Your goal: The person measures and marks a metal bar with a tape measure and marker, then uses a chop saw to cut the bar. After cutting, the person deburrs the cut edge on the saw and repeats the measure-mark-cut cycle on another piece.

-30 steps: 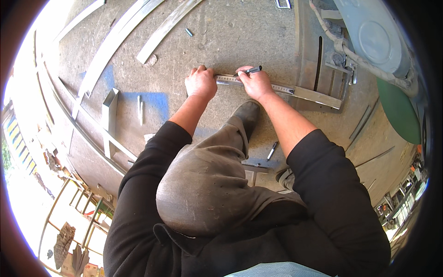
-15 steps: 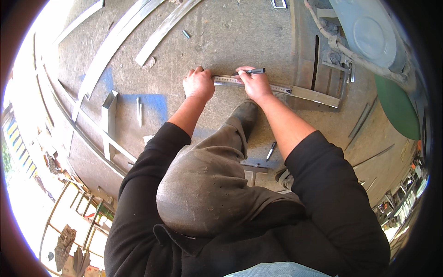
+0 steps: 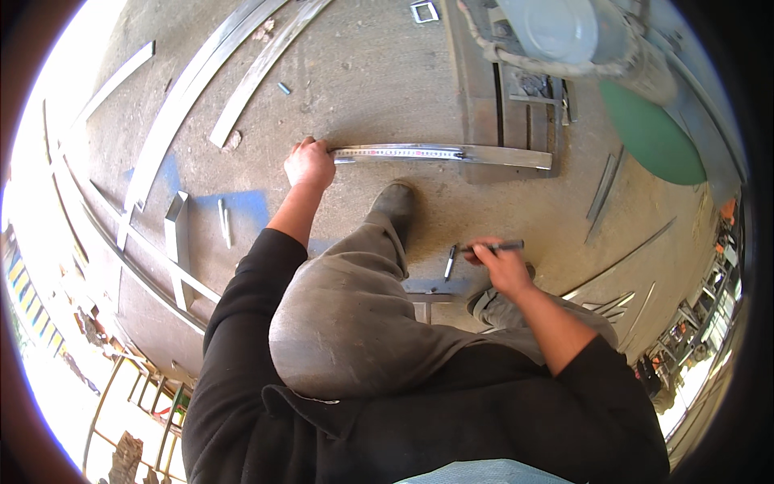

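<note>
Hold the ruler (image 3: 395, 151) flat along the bar (image 3: 516, 156), rightward from the left hand (image 3: 310, 165), clamped on both; allow no slip there. With the right hand (image 3: 506, 269) closed around a pen (image 3: 511, 245), well apart from the bar, avoid knocking the marker (image 3: 449, 264) just left of it.

Worn grey concrete floor (image 3: 363, 93), blue paint patch (image 3: 251, 205), glaring light (image 3: 85, 48) along left edge, yellow-striped strip (image 3: 34, 300) there

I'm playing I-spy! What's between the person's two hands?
The head view shows a boot between the left hand and the right hand, plus a pen lying close to the right hand.
</note>
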Tool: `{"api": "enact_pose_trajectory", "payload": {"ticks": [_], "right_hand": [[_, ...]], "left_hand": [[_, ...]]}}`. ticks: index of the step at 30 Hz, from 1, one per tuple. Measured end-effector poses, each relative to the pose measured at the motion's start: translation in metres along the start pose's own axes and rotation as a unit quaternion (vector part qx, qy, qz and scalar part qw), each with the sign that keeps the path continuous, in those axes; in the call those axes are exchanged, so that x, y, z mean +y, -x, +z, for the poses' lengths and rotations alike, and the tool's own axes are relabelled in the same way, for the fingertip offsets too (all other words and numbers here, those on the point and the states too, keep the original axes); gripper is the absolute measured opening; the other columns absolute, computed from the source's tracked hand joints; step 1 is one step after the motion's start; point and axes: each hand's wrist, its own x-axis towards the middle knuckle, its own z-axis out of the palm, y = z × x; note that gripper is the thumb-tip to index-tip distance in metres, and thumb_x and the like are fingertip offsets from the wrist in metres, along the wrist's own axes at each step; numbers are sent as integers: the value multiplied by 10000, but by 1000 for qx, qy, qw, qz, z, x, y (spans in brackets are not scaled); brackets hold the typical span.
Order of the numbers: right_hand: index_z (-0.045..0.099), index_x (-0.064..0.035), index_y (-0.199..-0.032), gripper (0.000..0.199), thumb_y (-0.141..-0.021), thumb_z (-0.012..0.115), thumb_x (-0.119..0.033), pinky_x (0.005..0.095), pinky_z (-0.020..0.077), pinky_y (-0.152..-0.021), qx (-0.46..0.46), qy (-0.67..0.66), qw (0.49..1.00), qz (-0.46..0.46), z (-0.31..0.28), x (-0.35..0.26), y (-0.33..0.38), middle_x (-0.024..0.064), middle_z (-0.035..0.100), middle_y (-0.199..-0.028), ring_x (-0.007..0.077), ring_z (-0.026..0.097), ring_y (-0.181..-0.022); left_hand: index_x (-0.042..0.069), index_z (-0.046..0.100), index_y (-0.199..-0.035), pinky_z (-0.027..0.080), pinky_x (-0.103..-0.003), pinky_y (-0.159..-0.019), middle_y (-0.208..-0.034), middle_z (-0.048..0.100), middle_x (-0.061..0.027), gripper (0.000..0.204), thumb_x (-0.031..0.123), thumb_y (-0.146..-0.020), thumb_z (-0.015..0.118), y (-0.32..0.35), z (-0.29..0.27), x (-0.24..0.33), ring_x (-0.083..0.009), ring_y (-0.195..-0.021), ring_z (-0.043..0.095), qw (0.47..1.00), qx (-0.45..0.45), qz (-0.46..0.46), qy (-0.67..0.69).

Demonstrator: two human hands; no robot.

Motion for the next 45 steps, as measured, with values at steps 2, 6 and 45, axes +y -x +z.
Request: {"api": "enact_pose_trajectory", "payload": {"ticks": [2, 6, 45], "right_hand": [[692, 31, -1180, 221, -1070, 604, -138, 328, 595, -889, 13, 12, 1000, 9, -19, 8, 36, 112, 755, -1073, 195, 748, -987], [697, 25, -1171, 216, -1069, 604, -142, 326, 592, -882, 33, -55, 998, 24, -33, 16, 85, 109, 760, -1058, 193, 747, -983], [706, 35, -1140, 197, -1040, 625, -115, 340, 602, -824, 44, -96, 994, 35, -54, 103, 119, 117, 758, -990, 202, 750, -901]], "left_hand": [[170, 792, -1048, 559, -444, -969, -1149, 712, -51, 225, 351, -930, 728, 0, 1, 0, -296, -1172, 661, 1000, 4, -4, -5], [185, 791, -1068, 555, -441, -971, -1156, 708, -50, 229, 359, -936, 724, -1, 1, 1, -299, -1161, 658, 1000, -5, -12, -4], [217, 796, -1108, 545, -407, -999, -1197, 705, -37, 251, 380, -924, 745, 4, 3, 6, -266, -1189, 667, 999, 19, -32, -11]]}}
